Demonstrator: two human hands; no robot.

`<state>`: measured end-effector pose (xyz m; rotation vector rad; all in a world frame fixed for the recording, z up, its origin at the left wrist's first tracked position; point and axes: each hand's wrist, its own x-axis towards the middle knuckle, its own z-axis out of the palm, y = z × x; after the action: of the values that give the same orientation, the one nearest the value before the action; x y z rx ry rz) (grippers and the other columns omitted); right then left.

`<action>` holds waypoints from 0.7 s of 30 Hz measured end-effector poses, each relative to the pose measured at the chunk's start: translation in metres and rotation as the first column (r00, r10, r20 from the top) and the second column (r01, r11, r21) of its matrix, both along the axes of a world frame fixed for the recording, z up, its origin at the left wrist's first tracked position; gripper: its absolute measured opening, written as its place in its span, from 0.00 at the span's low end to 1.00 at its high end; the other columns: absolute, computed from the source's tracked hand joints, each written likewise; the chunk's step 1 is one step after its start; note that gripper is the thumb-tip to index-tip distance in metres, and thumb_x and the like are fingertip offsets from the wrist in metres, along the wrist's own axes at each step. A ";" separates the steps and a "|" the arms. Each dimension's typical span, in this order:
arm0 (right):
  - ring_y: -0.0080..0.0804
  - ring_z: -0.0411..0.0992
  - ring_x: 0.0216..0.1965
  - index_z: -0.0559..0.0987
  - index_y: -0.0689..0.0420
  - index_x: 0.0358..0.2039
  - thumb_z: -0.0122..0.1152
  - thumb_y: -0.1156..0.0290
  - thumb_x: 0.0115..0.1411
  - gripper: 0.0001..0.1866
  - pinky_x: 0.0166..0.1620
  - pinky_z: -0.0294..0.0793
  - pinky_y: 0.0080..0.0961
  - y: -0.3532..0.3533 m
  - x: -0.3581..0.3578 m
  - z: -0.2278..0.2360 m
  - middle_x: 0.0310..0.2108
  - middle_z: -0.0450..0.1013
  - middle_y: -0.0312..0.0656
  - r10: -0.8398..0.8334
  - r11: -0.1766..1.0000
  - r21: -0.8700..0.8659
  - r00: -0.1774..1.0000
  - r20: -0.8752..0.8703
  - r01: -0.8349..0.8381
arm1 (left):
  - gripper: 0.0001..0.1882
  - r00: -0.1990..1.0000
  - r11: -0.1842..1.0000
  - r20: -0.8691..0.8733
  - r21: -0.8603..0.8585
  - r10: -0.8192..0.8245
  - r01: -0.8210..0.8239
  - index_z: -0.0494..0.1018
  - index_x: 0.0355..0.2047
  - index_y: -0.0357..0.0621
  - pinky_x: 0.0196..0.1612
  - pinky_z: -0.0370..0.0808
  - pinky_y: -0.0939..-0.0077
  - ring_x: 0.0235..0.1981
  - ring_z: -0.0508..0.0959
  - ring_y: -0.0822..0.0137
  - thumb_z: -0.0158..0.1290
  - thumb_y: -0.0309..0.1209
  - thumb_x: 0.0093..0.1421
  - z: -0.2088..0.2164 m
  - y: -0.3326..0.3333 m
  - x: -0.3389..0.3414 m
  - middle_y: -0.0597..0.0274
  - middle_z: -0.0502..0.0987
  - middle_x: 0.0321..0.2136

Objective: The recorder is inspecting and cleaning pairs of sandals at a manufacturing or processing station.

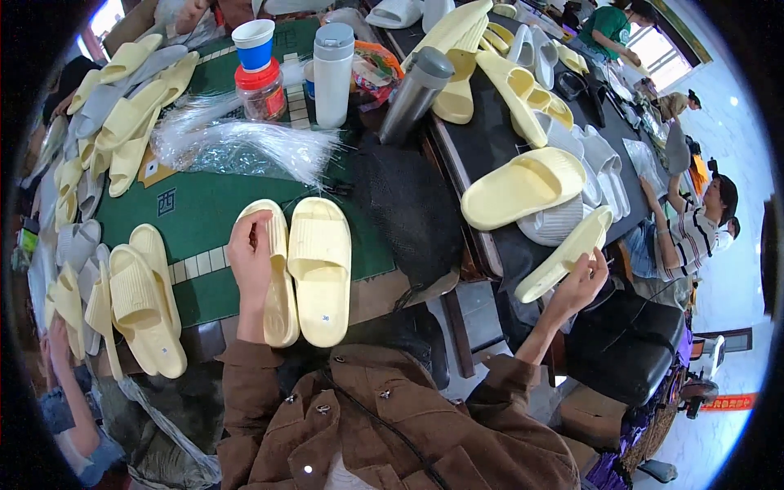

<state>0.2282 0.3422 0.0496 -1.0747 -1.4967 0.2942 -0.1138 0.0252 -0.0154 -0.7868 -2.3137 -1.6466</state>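
Note:
A pair of pale yellow slippers lies side by side at the front edge of a green table [245,306]. My left hand [251,257] rests over the left slipper [282,302] of that pair, its fingers pinched together near the strap; whatever may be in them is hidden. Beside it sits the right slipper [320,273], with a small white sticker on its heel. Out to the right, my right hand [578,286] grips another pale yellow slipper [563,257], tilted at the edge of the black table. Just behind that one, a further yellow slipper [523,189] lies on grey slippers.
A bundle of clear plastic strands [253,143] lies behind the pair. Near it stand a white tumbler [333,77], a steel flask [416,94] and a red-lidded jar [261,90]. Slippers pile up at left [135,298]. A black seat [629,335] stands at right; other people work nearby.

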 end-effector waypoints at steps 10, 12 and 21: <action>0.20 0.60 0.23 0.74 0.61 0.49 0.52 0.76 0.63 0.14 0.28 0.61 0.20 -0.023 0.002 -0.032 0.25 0.65 0.34 0.001 1.000 0.001 0.997 0.073 -0.001 | 0.08 0.999 1.000 0.024 -0.011 -0.023 0.023 0.76 0.38 0.37 0.38 0.72 0.77 0.34 0.77 0.67 0.47 0.22 0.62 -0.004 -0.001 -0.003 0.58 0.78 0.35; 0.29 0.65 0.30 0.75 0.61 0.49 0.49 0.77 0.64 0.14 0.36 0.67 0.26 -0.020 0.006 -0.039 0.31 0.68 0.41 -0.020 0.999 0.045 0.985 0.170 0.013 | 0.08 0.999 1.000 0.038 0.001 -0.017 0.017 0.76 0.38 0.37 0.37 0.72 0.78 0.34 0.77 0.69 0.47 0.21 0.62 -0.001 -0.001 -0.002 0.59 0.78 0.35; 0.46 0.68 0.52 0.73 0.62 0.52 0.40 0.81 0.58 0.21 0.55 0.66 0.32 0.004 0.012 -0.018 0.47 0.71 0.52 0.114 0.983 0.090 0.916 0.385 -0.160 | 0.08 1.000 1.000 0.008 -0.006 -0.010 0.010 0.76 0.38 0.38 0.34 0.71 0.81 0.32 0.75 0.72 0.47 0.21 0.62 0.001 -0.001 0.001 0.61 0.77 0.34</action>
<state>0.2403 0.3462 0.0319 -0.9669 -1.9168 0.0923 -0.1126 0.0239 -0.0141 -0.7964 -2.3245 -1.6505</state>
